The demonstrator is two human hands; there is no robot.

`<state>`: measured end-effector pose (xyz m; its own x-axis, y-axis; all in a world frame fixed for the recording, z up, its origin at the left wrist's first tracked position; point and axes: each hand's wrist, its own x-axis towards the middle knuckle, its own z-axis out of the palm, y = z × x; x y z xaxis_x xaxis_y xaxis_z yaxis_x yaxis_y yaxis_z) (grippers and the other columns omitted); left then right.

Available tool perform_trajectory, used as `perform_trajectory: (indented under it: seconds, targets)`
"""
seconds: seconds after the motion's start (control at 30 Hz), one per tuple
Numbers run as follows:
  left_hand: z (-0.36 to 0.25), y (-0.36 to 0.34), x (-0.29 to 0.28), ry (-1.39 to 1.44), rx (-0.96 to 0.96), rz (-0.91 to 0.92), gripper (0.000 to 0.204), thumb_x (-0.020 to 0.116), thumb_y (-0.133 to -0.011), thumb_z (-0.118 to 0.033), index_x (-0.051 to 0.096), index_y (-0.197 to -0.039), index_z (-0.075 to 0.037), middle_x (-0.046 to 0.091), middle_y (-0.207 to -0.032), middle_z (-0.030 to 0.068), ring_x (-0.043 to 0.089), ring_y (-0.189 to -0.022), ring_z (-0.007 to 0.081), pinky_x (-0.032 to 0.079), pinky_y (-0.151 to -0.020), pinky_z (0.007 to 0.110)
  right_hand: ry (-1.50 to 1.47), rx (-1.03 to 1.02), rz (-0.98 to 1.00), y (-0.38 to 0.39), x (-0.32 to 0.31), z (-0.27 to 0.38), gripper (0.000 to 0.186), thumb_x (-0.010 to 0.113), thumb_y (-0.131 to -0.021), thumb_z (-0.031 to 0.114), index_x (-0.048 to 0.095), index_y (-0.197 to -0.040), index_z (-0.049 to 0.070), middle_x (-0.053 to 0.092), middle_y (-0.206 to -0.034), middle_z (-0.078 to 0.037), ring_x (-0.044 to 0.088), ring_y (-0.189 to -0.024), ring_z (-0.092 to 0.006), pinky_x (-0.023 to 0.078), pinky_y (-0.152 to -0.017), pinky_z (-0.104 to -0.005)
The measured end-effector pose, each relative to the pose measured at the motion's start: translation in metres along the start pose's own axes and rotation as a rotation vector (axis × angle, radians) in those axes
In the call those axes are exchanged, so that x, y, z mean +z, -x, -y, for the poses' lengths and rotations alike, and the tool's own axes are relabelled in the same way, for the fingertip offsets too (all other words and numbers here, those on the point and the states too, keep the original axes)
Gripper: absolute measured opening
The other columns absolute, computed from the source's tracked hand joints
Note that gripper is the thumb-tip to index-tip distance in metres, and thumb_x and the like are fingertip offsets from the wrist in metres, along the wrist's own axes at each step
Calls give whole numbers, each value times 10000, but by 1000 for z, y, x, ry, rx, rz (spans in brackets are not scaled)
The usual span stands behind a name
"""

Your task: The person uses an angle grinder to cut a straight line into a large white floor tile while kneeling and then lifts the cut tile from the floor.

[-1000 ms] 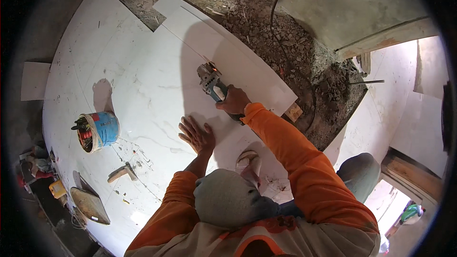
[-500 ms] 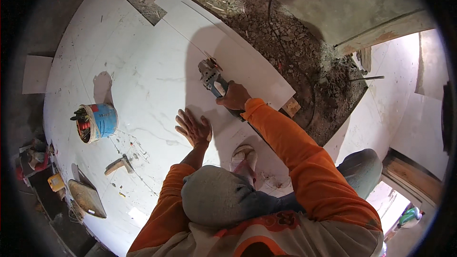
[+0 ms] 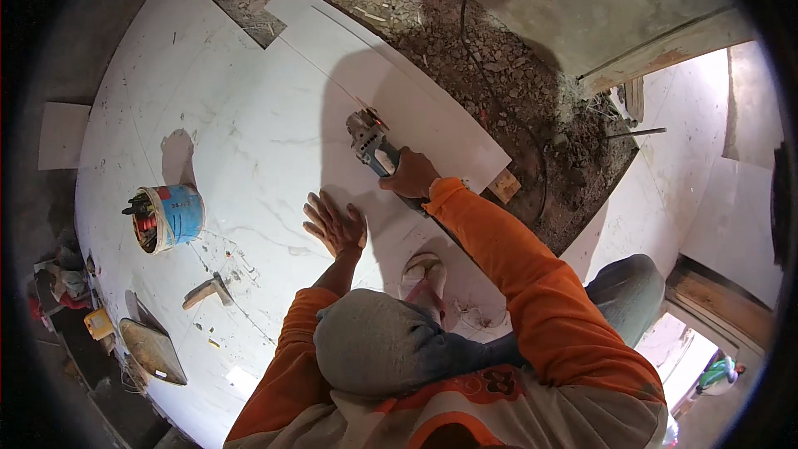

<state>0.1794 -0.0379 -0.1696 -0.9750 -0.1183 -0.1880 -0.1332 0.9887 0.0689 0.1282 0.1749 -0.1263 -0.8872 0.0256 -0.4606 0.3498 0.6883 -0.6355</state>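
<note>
My right hand (image 3: 411,175) is wrapped round the body of an angle grinder (image 3: 366,135), its disc side resting over a large white tile (image 3: 449,120). A thin straight line runs along the tile from the disc toward the notched far corner. Flat on the white surface, fingers spread, lies my left hand (image 3: 337,223), holding nothing, to the left of and nearer than the grinder. Both my sleeves are orange. My shadow darkens the tile around the grinder.
A blue bucket (image 3: 184,214) of tools stands at left. Nearer lie a hammer (image 3: 208,291) and a dark flat tray (image 3: 152,351). Rubble (image 3: 519,75) borders the tile's far right side, crossed by a black cable (image 3: 465,17). A wood block (image 3: 504,186) sits by the tile corner. Another person (image 3: 719,374) appears far right.
The grinder and my right hand have shifted very slightly toward me along the line. My left hand stays flat, and the whole view has moved a little.
</note>
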Motion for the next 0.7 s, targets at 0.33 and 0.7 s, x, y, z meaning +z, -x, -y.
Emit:
perform_trajectory:
  seconds: [0.33,0.7]
  targets:
    - [2,-2,-2,-19,-12,-16,741,425,-914,-416,161,-1518,-77,103,-1586,138,31,-1458,378,15,-1142,594,-7,71,69,8,-5,2,770,737,-620,431,510,-1108,-121,622,-1051,-293,619,-1007,-418,502,-898,-425]
    - [-1,0,-3,-36,-11,-14,743,420,-915,-422,155,-1520,-82,95,-1587,143,47,-1458,375,15,-1143,589,24,19,23,15,-1,-11,801,743,-643,469,505,-1099,-144,630,-1009,-303,632,-963,-428,511,-862,-431]
